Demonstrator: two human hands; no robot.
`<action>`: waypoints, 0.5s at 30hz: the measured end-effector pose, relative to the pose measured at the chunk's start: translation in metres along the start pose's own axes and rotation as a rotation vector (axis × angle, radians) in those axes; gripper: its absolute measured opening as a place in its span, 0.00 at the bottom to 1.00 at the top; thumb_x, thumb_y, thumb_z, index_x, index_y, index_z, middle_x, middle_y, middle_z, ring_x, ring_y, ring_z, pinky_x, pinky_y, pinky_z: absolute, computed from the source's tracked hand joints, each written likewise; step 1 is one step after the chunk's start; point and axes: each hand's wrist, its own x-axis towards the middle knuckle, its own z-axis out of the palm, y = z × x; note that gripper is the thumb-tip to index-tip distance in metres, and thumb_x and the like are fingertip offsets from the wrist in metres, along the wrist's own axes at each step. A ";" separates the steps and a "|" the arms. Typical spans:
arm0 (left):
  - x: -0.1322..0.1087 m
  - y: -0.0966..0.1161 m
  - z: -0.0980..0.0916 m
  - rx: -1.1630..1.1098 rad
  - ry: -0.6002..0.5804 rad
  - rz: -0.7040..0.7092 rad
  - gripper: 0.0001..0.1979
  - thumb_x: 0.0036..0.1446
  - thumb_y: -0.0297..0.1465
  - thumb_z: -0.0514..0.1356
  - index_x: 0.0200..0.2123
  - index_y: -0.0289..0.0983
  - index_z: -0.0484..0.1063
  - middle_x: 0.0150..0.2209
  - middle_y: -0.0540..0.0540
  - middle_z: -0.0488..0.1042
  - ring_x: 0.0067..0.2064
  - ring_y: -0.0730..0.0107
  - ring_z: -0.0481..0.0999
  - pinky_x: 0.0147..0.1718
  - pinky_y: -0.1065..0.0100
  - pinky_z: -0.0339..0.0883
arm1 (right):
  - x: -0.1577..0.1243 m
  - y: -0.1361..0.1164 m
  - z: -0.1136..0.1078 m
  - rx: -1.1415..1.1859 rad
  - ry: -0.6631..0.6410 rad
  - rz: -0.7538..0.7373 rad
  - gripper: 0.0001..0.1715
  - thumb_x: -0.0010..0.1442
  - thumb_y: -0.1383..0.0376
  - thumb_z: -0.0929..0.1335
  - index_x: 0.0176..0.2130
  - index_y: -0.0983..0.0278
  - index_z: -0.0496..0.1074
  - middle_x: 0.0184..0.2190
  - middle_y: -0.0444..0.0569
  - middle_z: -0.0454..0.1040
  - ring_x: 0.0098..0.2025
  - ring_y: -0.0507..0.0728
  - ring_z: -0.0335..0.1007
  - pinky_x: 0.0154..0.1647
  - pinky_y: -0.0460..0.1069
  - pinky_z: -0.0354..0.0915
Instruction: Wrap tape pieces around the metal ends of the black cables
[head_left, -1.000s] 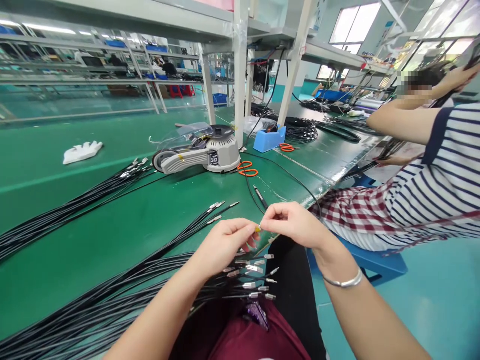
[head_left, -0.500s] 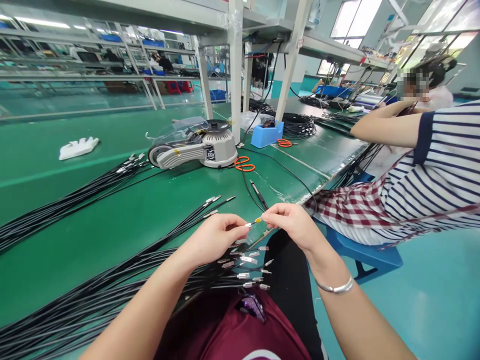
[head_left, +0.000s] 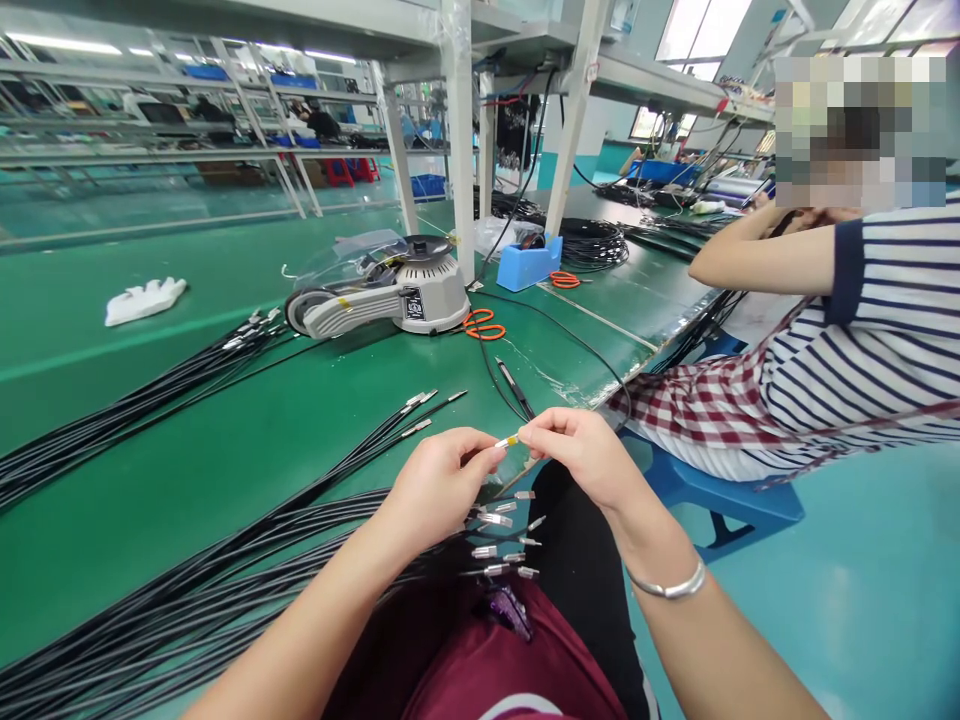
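Presently, taking the grey tape machine [head_left: 431, 298] on the green counter [head_left: 360, 372] as reference, I record the following. A small silvery piece with a yellow band [head_left: 511, 441] is held in front of the machine and to its right, near the counter's close edge. The left hand [head_left: 442, 480] has its fingers narrowed on the silvery end; the right hand [head_left: 576, 450] pinches the yellow-banded end between thumb and forefinger. I cannot tell whether a cable is attached. Black cables with metal plugs [head_left: 300, 522] lie nearer than the machine, passing under the left forearm. A second cable bundle [head_left: 150, 396] reaches the machine's left, a white glove [head_left: 146, 301] resting behind it. Orange-handled scissors [head_left: 486, 326] lie just beside the machine's right; a blue dispenser [head_left: 529, 267] stands farther right. A co-worker in a striped shirt [head_left: 900, 290] sits well apart, right of the machine.
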 end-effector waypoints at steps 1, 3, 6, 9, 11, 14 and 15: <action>0.000 -0.001 0.001 0.009 0.008 0.011 0.14 0.58 0.37 0.53 0.27 0.38 0.74 0.28 0.50 0.75 0.31 0.69 0.71 0.31 0.71 0.59 | -0.001 0.000 0.000 -0.004 0.000 0.001 0.11 0.49 0.60 0.70 0.24 0.67 0.72 0.21 0.44 0.71 0.27 0.52 0.65 0.34 0.50 0.62; -0.001 -0.002 0.003 0.025 0.021 0.041 0.14 0.59 0.36 0.53 0.27 0.38 0.73 0.28 0.51 0.75 0.31 0.71 0.71 0.32 0.71 0.59 | -0.002 0.000 -0.001 -0.020 -0.011 -0.001 0.12 0.49 0.60 0.70 0.24 0.67 0.72 0.22 0.45 0.71 0.27 0.52 0.65 0.34 0.49 0.62; -0.002 -0.003 0.006 0.060 0.037 0.090 0.11 0.60 0.33 0.53 0.30 0.39 0.74 0.29 0.51 0.75 0.32 0.71 0.71 0.33 0.71 0.59 | -0.004 0.003 -0.001 -0.018 -0.037 -0.008 0.12 0.50 0.60 0.70 0.25 0.67 0.73 0.23 0.45 0.72 0.28 0.53 0.66 0.34 0.49 0.62; -0.003 -0.004 0.007 0.097 0.029 0.126 0.10 0.60 0.32 0.53 0.32 0.39 0.74 0.29 0.51 0.74 0.33 0.72 0.70 0.33 0.72 0.59 | -0.005 0.006 -0.002 -0.001 -0.051 -0.008 0.12 0.50 0.59 0.70 0.26 0.67 0.73 0.24 0.46 0.73 0.29 0.53 0.67 0.34 0.49 0.63; -0.003 -0.005 0.007 0.112 0.010 0.149 0.11 0.61 0.32 0.53 0.31 0.39 0.73 0.29 0.51 0.73 0.32 0.73 0.70 0.33 0.72 0.59 | -0.006 0.007 -0.004 -0.008 -0.061 -0.010 0.11 0.50 0.60 0.70 0.26 0.67 0.73 0.24 0.46 0.73 0.29 0.53 0.67 0.34 0.49 0.63; -0.003 -0.004 0.007 0.163 -0.003 0.195 0.11 0.61 0.31 0.52 0.31 0.38 0.73 0.27 0.51 0.71 0.32 0.73 0.68 0.32 0.72 0.59 | -0.007 0.005 -0.006 -0.023 -0.077 -0.020 0.10 0.50 0.62 0.70 0.25 0.67 0.73 0.23 0.45 0.73 0.28 0.52 0.67 0.33 0.48 0.62; -0.004 -0.003 0.008 0.190 -0.003 0.210 0.12 0.62 0.30 0.51 0.31 0.37 0.73 0.27 0.51 0.70 0.32 0.72 0.68 0.32 0.72 0.58 | -0.007 0.005 -0.006 -0.026 -0.077 -0.025 0.09 0.50 0.62 0.70 0.25 0.67 0.73 0.23 0.45 0.73 0.28 0.52 0.66 0.33 0.48 0.62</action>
